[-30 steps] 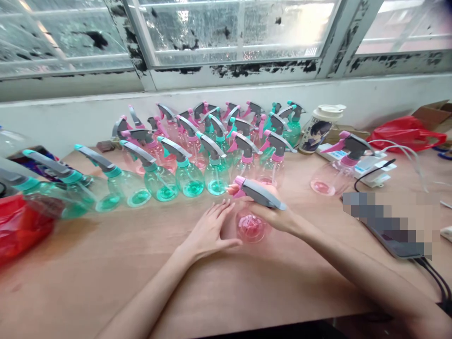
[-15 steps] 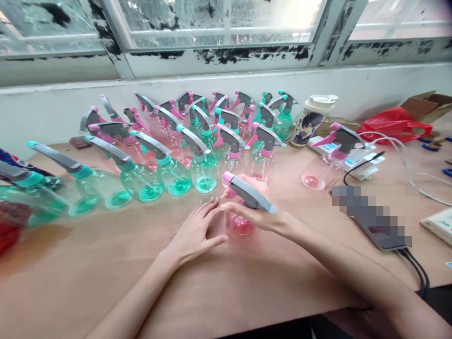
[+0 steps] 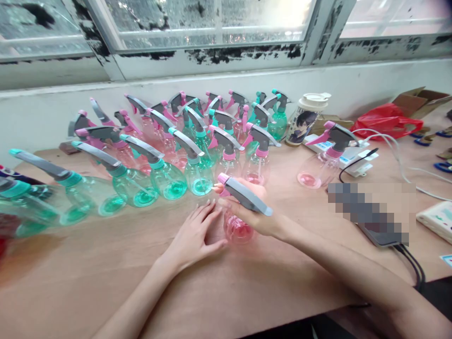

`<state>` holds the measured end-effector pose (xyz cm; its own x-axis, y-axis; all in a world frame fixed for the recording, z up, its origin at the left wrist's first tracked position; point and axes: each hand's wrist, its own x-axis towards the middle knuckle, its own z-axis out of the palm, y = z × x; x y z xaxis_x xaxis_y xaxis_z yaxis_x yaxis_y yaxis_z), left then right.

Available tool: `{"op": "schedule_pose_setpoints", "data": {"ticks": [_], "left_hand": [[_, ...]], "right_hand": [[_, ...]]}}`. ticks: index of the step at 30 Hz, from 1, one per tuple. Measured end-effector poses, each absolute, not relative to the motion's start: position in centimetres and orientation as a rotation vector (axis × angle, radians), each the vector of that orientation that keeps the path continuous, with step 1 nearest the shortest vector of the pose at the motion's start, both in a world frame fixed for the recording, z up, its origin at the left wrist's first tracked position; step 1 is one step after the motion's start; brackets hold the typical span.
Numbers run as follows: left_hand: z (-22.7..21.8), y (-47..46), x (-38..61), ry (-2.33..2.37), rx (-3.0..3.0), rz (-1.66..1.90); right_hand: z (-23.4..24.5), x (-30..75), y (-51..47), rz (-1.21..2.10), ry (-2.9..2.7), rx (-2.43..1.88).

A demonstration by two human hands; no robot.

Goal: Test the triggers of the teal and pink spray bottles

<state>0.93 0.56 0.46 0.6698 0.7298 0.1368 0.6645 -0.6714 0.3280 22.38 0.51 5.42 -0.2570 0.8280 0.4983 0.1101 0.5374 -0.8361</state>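
A pink spray bottle (image 3: 240,228) with a grey trigger head stands upright on the table in front of me. My right hand (image 3: 256,212) is wrapped round its neck just under the head. Beside its base, on the left, my left hand (image 3: 197,233) rests on the tabletop with fingers stretched out and thumb apart, holding nothing. Behind the hands stand two more pink spray bottles (image 3: 259,162) and a row of green spray bottles (image 3: 169,183).
Several more green and pink bottles crowd toward the window wall. At right are a lone pink bottle (image 3: 318,165), a patterned cup (image 3: 305,120), a red plastic bag (image 3: 384,122), a power strip (image 3: 356,162) with white cables, and a phone (image 3: 381,235) with black cables.
The whole view has shifted slightly, so most things sit a little further left. My right hand still grips the pink spray bottle and my left hand stays flat beside it.
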Motion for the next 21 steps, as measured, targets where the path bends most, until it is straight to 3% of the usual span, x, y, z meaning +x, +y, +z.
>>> {"op": "schedule_pose_setpoints", "data": {"ticks": [21], "left_hand": [[0.47, 0.24, 1.12, 1.136, 2.638, 0.391]], "right_hand": [[5.91, 22.97, 0.84, 0.89, -1.762, -0.674]]}}
